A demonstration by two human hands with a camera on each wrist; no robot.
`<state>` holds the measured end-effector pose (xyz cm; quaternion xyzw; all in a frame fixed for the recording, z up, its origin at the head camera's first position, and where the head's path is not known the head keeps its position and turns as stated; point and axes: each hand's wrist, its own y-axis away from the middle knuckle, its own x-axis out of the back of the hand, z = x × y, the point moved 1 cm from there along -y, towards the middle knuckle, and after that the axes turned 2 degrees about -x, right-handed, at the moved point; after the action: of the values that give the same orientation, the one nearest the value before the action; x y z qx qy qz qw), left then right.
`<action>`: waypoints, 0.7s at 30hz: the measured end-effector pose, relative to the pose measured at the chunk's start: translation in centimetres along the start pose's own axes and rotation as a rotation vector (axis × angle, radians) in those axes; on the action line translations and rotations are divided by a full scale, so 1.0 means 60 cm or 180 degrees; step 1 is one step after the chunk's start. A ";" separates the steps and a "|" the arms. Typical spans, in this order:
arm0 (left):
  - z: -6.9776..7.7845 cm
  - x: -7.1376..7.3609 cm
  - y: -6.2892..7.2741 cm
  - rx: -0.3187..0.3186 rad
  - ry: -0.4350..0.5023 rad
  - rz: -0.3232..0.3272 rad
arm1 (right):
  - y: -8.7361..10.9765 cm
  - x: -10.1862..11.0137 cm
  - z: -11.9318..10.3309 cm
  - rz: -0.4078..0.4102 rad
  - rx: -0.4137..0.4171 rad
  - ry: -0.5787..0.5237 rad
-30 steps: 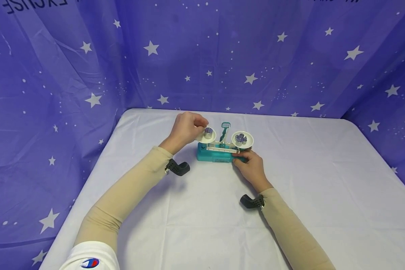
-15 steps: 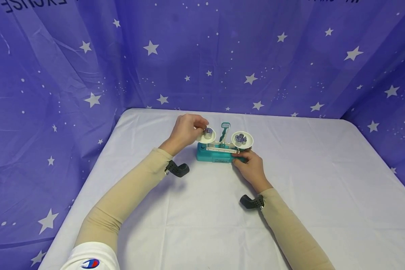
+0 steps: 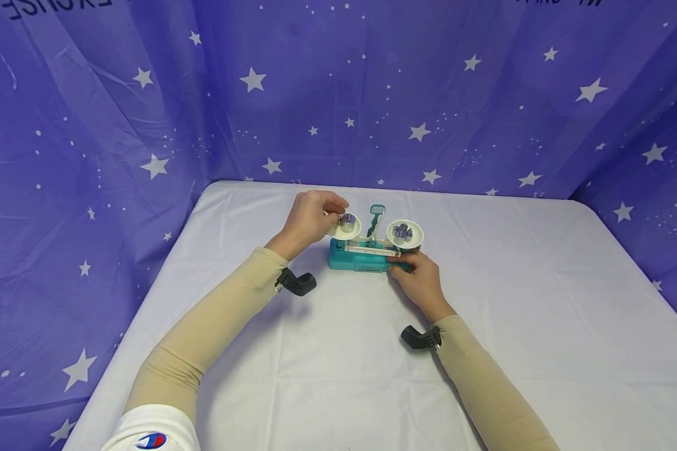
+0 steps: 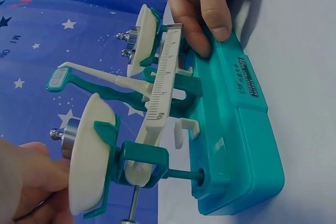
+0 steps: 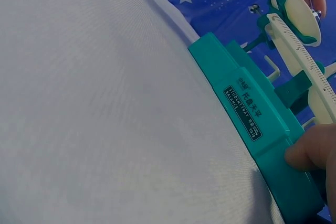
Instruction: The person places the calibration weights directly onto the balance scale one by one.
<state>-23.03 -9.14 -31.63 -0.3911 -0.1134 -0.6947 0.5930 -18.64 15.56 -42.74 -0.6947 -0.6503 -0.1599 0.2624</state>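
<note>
A teal tray balance [image 3: 346,260] with two white pans stands toward the far side of the table. On its left pan [image 3: 346,235] sits a metal weight [image 4: 69,138]. My left hand [image 3: 309,217] reaches over that pan, thumb and forefinger together on what looks like a small weight [image 3: 340,220] beside the larger one; the pan hides the fingertips in the left wrist view. Several small metal weights [image 3: 403,233] stand on the right pan [image 3: 419,239]. My right hand [image 3: 422,280] grips the base's right end, thumb [image 5: 304,153] on the front side.
A white cloth [image 3: 338,376] covers the table. Purple curtains [image 3: 372,94] with stars close off the back and sides. The balance's graduated beam [image 4: 164,77] and upright pointer [image 4: 58,78] rise between the pans. Black camera mounts [image 3: 299,283] jut from both wrists.
My left hand has come down slightly at the left pan, and the small weight by its fingertips now shows beside the larger one. The right hand has stayed on the base.
</note>
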 end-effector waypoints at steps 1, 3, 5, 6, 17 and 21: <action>-0.001 0.002 0.001 0.0005 0.0001 0.0025 | 0.000 -0.001 0.001 0.0005 0.0003 0.0018; -0.004 0.007 0.004 -0.0011 0.0000 0.0107 | 0.000 -0.002 0.002 0.0014 0.0000 0.0029; -0.012 0.014 0.009 -0.0037 0.0015 0.0231 | 0.000 -0.003 0.003 0.0007 -0.0007 0.0040; -0.016 0.019 0.012 -0.0044 0.0031 0.0308 | 0.000 -0.004 0.004 0.0003 -0.0006 0.0049; -0.079 0.062 0.077 0.0264 0.0243 0.0610 | 0.001 0.001 0.000 -0.0018 0.0048 0.0077; -0.098 0.069 0.107 0.0355 0.0211 0.0496 | 0.002 0.002 -0.002 -0.0024 0.0031 0.0083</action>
<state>-19.51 -17.57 -34.74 -0.3418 -0.1014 -0.6516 0.6696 -18.51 15.58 -42.58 -0.6888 -0.6503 -0.1667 0.2736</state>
